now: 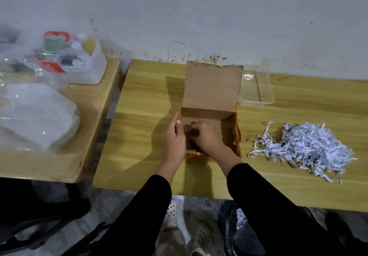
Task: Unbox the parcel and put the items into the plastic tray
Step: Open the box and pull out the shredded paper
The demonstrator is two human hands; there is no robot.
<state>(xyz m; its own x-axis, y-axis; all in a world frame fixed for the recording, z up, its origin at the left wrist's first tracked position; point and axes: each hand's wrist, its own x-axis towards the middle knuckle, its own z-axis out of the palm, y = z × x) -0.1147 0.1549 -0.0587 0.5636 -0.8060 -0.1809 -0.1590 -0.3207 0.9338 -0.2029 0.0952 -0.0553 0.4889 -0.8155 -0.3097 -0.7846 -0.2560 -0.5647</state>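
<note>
My right hand is down inside the open parcel at the centre of the frame, and the main risk is that I am working half blind: the box floor is dark and my own knuckles cover whatever I am reaching for. If I pull up on a poor pinch, the item could slip back in or drop onto the table. A second risk is the box itself. It is light cardboard with torn, tape-frayed edges, so a hard tug could drag or tip it, and the upright flap could fold down over my hand. The plastic tray sits behind that flap toward the upper right, partly hidden by it, so I judge that carrying anything across means clearing the flap's edge without knocking it. The shredded paper lies heaped at the right, well apart from the tray, and stray strands could cling to what I lift.

My left hand rests on the left wall of the box, thumb along the rim and fingers wrapped on the outside, steadying it. My right hand is curled with fingers bent inward as if closing on something; whether it truly holds anything I cannot tell. Both forearms, in black sleeves, come up from the bottom of the frame and converge on the box.
</note>
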